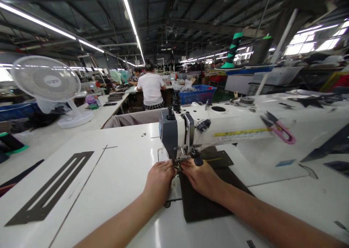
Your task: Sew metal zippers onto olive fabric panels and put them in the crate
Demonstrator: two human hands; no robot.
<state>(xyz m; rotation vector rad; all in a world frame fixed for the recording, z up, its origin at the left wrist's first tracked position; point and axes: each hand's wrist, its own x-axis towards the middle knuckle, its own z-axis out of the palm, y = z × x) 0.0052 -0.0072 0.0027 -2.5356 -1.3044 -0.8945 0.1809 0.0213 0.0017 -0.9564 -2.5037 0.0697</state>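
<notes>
A dark grey-brown fabric piece (207, 204) lies under the head of a white sewing machine (188, 131), its near end spread toward me. On top of it rests my right hand (200, 175), fingers bent together and pressing the fabric just right of the presser foot (178, 164). My left hand (161, 177) is closed close to the left of the foot, fingertips drawn together; what they pinch is hidden. Behind my right hand, another dark piece with small holes (222, 159) shows beside the machine's post.
A dark slotted panel (51, 186) lies on the left of the table. Pink-handled thread snips (280, 128) rest against the machine arm. A white fan (51, 81) stands at left. Farther back are a person in a white shirt (150, 90) and a blue basket (199, 94).
</notes>
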